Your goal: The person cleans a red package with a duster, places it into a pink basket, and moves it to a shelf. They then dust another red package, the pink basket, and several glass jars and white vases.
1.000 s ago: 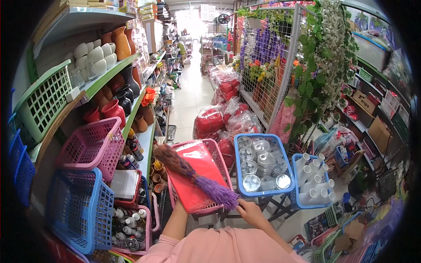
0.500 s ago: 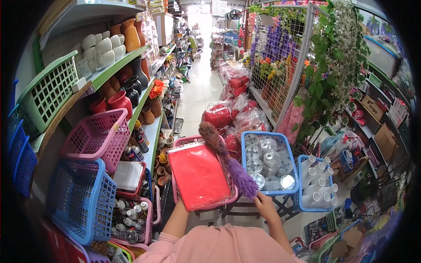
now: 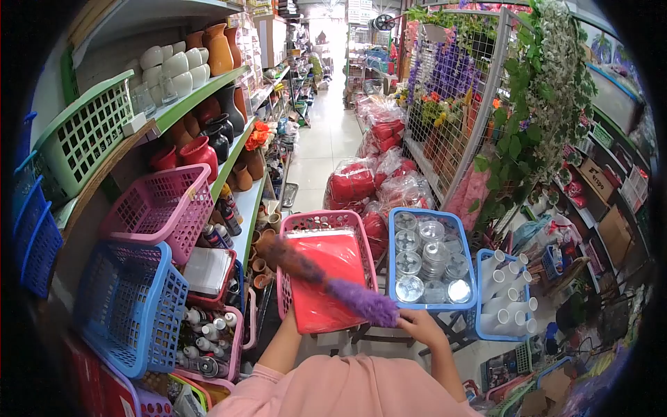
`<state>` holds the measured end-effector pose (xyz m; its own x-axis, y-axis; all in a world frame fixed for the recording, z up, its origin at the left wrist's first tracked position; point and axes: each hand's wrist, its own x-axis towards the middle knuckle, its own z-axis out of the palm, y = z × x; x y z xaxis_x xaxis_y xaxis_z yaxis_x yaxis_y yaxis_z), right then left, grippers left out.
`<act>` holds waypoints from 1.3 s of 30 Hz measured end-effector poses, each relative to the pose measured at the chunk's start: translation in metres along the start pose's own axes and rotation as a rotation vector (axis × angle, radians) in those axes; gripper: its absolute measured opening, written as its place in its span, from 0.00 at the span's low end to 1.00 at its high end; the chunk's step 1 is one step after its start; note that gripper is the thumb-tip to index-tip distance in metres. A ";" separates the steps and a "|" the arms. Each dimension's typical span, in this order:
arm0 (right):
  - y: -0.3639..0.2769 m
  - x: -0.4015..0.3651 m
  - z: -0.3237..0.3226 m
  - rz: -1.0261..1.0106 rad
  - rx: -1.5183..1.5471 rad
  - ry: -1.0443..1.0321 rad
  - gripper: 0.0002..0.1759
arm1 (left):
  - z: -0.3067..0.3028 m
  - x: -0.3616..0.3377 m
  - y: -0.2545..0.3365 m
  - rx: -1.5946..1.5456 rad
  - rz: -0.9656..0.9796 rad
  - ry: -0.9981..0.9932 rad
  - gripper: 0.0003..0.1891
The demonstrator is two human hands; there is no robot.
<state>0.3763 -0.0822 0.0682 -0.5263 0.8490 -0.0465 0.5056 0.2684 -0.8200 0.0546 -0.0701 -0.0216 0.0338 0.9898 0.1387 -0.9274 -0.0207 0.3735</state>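
Observation:
My right hand (image 3: 419, 326) is closed round the near end of a feather duster (image 3: 361, 300), purple and fluffy near the hand and brown toward its tip. The duster lies slantwise over a red plastic-wrapped packet (image 3: 326, 267), its brown end blurred. Beneath the packet is a pink plastic basket (image 3: 283, 295), with more flat packs at its far side. My left hand (image 3: 290, 324) holds the packet's lower left corner, which overhangs the basket's near rim; its fingers are mostly hidden behind the packet.
Right of the pink basket are a blue basket (image 3: 474, 260) of clear round containers and another blue basket (image 3: 479, 326) of white cylinders. Shelves (image 3: 201, 90) with pots stand on the left. Bagged red goods (image 3: 354, 182) and a wire rack (image 3: 451, 104) flank the aisle.
The duster's brown end has swung left and down across the packet. The packet's far edge has dropped, uncovering the basket's far side. My left hand stays near the same corner.

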 end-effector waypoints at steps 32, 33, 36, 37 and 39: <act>-0.005 -0.010 0.021 0.133 -0.046 0.170 0.16 | -0.024 -0.017 0.003 -0.067 -0.025 0.084 0.24; -0.009 -0.011 0.021 0.160 -0.026 0.139 0.15 | -0.023 -0.012 0.009 -0.067 -0.027 0.086 0.24; 0.004 -0.018 0.024 0.039 -0.069 -0.010 0.14 | -0.023 -0.011 0.021 -0.071 -0.035 0.097 0.24; 0.006 -0.018 0.024 -0.009 -0.099 -0.081 0.14 | -0.021 -0.011 0.017 -0.073 -0.035 0.101 0.24; -0.001 -0.014 0.026 0.100 -0.069 0.016 0.15 | -0.018 -0.005 0.012 -0.077 -0.032 0.112 0.24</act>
<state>0.3654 -0.1057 0.0549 -0.4598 0.8803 -0.1168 0.6015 0.2120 -0.7702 0.0371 -0.0730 -0.0340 0.0261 0.9994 0.0225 -0.9525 0.0181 0.3041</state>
